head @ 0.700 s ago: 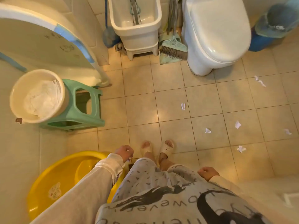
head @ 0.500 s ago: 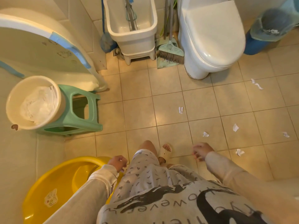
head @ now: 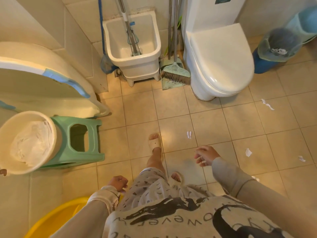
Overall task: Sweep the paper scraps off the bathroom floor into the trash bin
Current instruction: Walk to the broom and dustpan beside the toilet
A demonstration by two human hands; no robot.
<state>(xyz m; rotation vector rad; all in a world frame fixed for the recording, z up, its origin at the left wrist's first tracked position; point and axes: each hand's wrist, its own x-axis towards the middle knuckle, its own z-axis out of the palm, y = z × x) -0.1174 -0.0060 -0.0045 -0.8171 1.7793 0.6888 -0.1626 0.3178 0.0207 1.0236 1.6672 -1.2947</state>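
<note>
Several white paper scraps lie on the beige tiles: one scrap (head: 189,134) mid-floor, another scrap (head: 248,152) to the right, a long torn scrap (head: 267,104) near the toilet. A green broom (head: 176,72) and dustpan (head: 167,83) lean between the mop sink and the toilet. The blue trash bin (head: 264,65), lined with a clear bag, stands at the far right. My left hand (head: 118,183) is a loose fist at my hip, holding nothing. My right hand (head: 205,156) reaches forward, fingers apart and empty.
A white toilet (head: 219,60) stands at the back right, a mop sink (head: 135,55) beside it. On the left are a baby tub (head: 51,88), a green stool (head: 92,134), a cream bucket (head: 6,133) and a yellow basin (head: 56,219).
I have stepped forward toward the broom, left foot leading. My right hand has swung up and forward with its fingers spread. The left hand stays a fist.
</note>
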